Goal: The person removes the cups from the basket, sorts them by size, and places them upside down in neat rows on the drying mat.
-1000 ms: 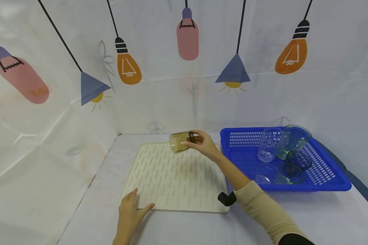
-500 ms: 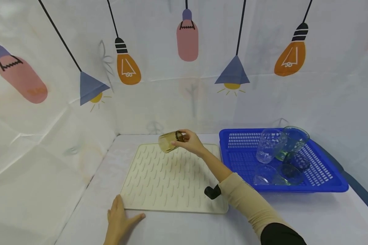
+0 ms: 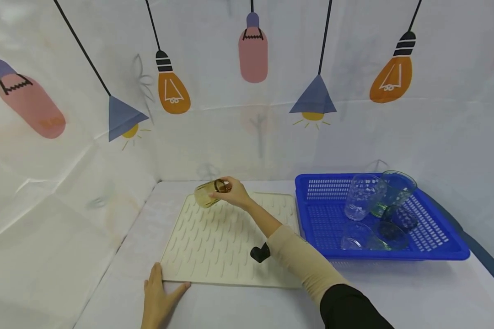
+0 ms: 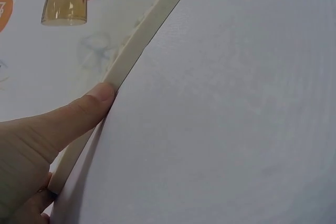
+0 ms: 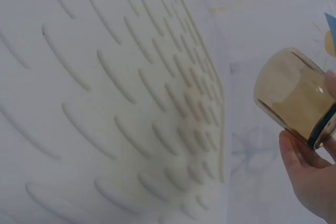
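Note:
My right hand (image 3: 235,193) grips an amber glass (image 3: 206,194) by its darker, narrower end, above the far left part of a cream ridged mat (image 3: 230,242). The amber glass (image 5: 291,95) is tilted, its wider end pointing left and a little down, apart from the mat. In the right wrist view fingers (image 5: 302,163) wrap its dark end. At the near left corner of the mat rests my left hand (image 3: 157,299), thumb and fingers spread about the corner. The left wrist view shows the thumb (image 4: 79,116) against the mat's edge (image 4: 142,38).
A blue plastic basket (image 3: 321,254) stands right of the mat, holding several glasses, such as a tall clear tumbler (image 3: 360,198) and a greenish glass (image 3: 397,183). Behind the white table (image 3: 214,310) hangs a sheet (image 3: 214,137) printed with lamps.
My right hand has carried the amber glass leftward over the mat, tilting it a little more. The left hand has shifted left and nearer, onto the mat's corner.

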The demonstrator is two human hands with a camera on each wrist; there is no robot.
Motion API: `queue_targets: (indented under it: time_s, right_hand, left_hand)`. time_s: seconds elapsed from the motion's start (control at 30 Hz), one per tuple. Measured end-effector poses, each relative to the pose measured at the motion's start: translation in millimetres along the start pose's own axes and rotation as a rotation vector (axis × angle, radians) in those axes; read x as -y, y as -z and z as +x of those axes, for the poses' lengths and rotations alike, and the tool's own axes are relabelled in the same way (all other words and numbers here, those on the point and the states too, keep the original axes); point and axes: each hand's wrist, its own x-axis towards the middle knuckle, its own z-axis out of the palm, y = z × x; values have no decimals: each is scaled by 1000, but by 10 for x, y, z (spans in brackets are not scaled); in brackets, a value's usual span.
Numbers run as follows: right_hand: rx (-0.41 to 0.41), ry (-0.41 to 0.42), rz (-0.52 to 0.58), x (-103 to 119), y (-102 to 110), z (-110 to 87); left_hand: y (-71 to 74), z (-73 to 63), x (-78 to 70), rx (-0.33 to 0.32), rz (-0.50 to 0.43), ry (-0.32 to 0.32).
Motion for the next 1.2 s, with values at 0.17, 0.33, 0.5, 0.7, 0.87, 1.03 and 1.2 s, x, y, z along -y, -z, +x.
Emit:
queue_targets:
  time_s: [0.17, 0.33, 0.5, 0.7, 0.87, 1.03, 1.2]
  right_hand:
    - [10, -2, -47, -57, -182, 69]
    - [-12, -26, -108, -175, -330, 110]
    - [-31, -15, -172, -261, -445, 138]
    - [-11, 29, -308, -286, -563, 174]
    - [-17, 93, -407, -272, -636, 208]
    - [-61, 74, -434, -244, -723, 200]
    - [-122, 15, -452, -231, -809, 200]
  left_hand:
    - [9, 27, 19, -3, 6, 2]
    - [19, 27, 2, 26, 9, 29]
    - [25, 18, -11, 35, 12, 50]
    - [25, 7, -10, 8, 25, 52]
    - [23, 8, -17, -3, 29, 48]
    - [26, 3, -16, -21, 24, 42]
    - [9, -2, -12, -24, 21, 32]
